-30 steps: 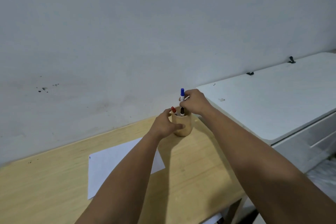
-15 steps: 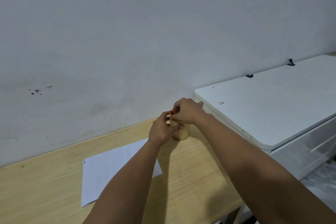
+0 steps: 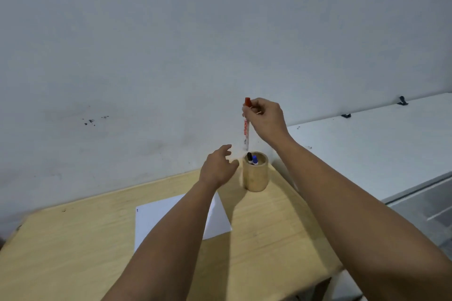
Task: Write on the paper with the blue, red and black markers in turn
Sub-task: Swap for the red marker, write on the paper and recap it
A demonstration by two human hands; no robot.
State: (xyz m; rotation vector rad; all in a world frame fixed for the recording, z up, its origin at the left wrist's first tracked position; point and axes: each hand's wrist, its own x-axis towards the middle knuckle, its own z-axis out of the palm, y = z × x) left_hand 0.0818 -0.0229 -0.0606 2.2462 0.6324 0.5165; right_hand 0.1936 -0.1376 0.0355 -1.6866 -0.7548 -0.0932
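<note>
My right hand (image 3: 265,118) pinches the red marker (image 3: 246,129) near its red cap and holds it upright, its lower end just above the wooden cup (image 3: 255,175). The black marker (image 3: 249,157) and the blue marker (image 3: 255,159) stand inside the cup, only their caps showing. Just left of the cup hovers my left hand (image 3: 218,169), fingers spread, touching nothing. The white paper (image 3: 159,212) lies on the wooden table (image 3: 73,252) below my left forearm, which hides part of it.
A grey wall rises right behind the table. A white cabinet top (image 3: 371,149) stands to the right, close to the table's right edge. The cup sits near the table's far right corner.
My right hand put the blue marker down into the cup, took the red one and lifted it out. My left hand let go of the cup and opened.
</note>
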